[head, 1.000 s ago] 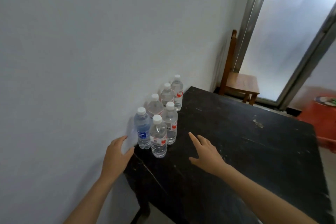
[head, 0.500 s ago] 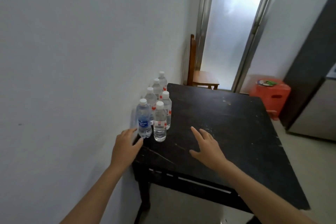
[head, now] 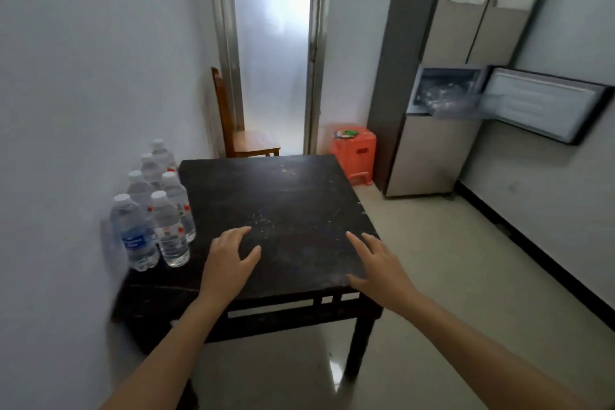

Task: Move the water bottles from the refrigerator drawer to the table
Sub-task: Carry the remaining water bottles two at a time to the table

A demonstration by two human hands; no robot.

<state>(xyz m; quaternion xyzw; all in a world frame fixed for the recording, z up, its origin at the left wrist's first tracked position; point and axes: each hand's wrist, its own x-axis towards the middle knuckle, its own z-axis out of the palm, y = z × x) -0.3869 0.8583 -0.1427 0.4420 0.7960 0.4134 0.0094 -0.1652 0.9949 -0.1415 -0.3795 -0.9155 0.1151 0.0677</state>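
Both left hand [head: 229,263] and right hand [head: 379,268] are hovering spread, empty; the refrigerator drawer [head: 446,100] is lying ahead-right, nearer the right.

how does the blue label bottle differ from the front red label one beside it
The clear blue-label bottle has a blue band, the clear red-label bottle a pale label with red marks. The blue-label bottle is nearer the wall than the red-label bottle. Both stand upright, white-capped.

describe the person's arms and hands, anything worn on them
The left hand and right hand wear no gloves, and no ring shows. Both forearms are bare, with no sleeves, watch or bracelet in view.
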